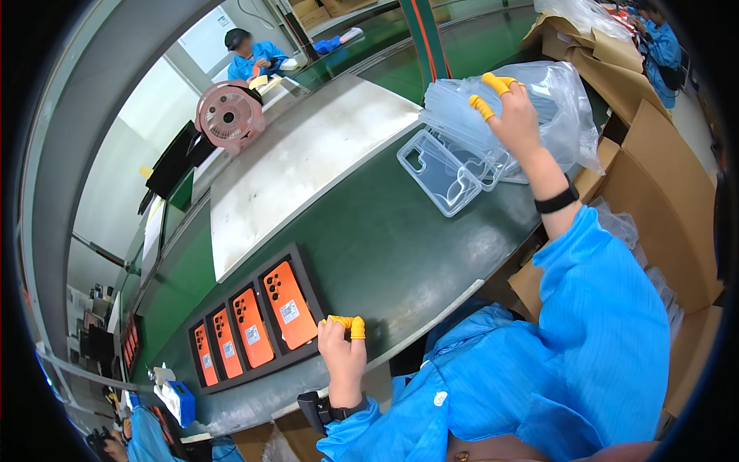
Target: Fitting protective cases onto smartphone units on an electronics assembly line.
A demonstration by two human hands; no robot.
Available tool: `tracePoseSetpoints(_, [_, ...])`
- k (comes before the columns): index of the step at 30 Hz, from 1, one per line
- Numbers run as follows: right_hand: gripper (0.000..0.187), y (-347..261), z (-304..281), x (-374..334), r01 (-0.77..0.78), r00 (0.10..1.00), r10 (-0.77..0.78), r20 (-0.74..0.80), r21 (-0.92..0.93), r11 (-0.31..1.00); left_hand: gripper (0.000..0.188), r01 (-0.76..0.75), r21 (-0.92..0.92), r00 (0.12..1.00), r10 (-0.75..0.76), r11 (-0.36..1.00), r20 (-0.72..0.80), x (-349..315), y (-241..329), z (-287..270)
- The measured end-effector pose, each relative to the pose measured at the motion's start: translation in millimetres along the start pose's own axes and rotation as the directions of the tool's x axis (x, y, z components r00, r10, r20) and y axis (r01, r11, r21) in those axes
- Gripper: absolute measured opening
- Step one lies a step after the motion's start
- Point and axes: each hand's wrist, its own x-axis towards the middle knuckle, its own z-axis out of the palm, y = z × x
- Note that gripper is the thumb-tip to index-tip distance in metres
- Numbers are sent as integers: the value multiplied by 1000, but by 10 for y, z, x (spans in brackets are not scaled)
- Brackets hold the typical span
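My right hand [514, 115], with yellow finger cots on its fingertips, reaches out over a stack of clear plastic phone-shaped shells [460, 115]. Its fingers are apart, and a clear plastic bag [566, 100] lies around the stack. A loose clear shell [440, 179] rests flat on the green bench in front of it. My left hand [342, 358], also in yellow finger cots, is curled beside the near right corner of a dark tray [306, 279]. Whether it pinches anything is hidden. Several orange phones [288, 296] with white labels lie in the tray's slots.
A white board [308, 154] lies on the green bench [369, 239], with a pink fan [229, 115] at its far left. Open cardboard boxes [654, 200] stand at my right. A blue-and-white object [178, 400] sits left of the tray. Co-workers [262, 58] sit farther off.
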Motion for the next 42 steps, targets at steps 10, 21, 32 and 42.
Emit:
tracePoseSetpoints(10, [26, 292, 90, -18, -92, 800, 254, 543, -307, 947, 16, -8, 13, 1000, 8, 1000, 24, 21, 45, -5])
tracePoseSetpoints(21, [25, 123, -78, -21, 233, 959, -215, -182, 80, 969, 13, 29, 228, 993, -1, 973, -121, 20, -220, -237])
tracePoseSetpoints(32, [20, 147, -205, 97, 188, 960, -186, -211, -13, 982, 13, 133, 181, 987, -114, 974, -113, -13, -202, -229])
tracePoseSetpoints(42, [19, -154, 0, -224, 249, 964, -234, -123, 121, 961, 13, 67, 267, 989, -29, 961, -144, -44, -225, -209])
